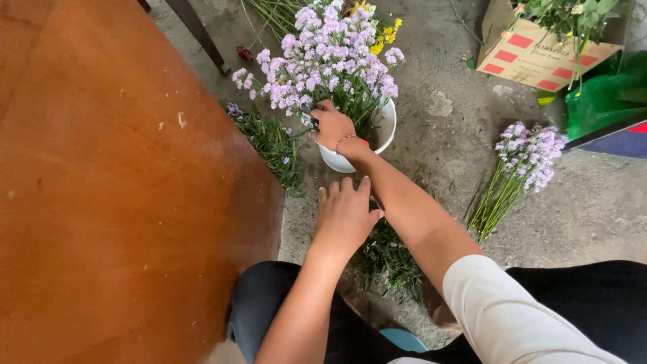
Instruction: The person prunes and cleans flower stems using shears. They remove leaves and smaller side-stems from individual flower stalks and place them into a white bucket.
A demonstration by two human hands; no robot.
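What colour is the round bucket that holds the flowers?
The round plastic bucket is white; the head view shows it, beside the right hand.

Our right hand [332, 127] reaches to upper centre of the frame, arm fully extended, fingers curled shut (a thin bracelet circles the wrist). Our left hand [345, 214] hovers lower centre, palm down, fingers together and flat.

Right hand [332, 127] fingertips buried in the purple flowers [323, 54], grip unreadable. White bucket [384, 128] mostly hidden behind blooms and wrist. Cardboard box [539, 57] at 1 o'clock cropped by top edge. Left hand [345, 214] palm side unseen.
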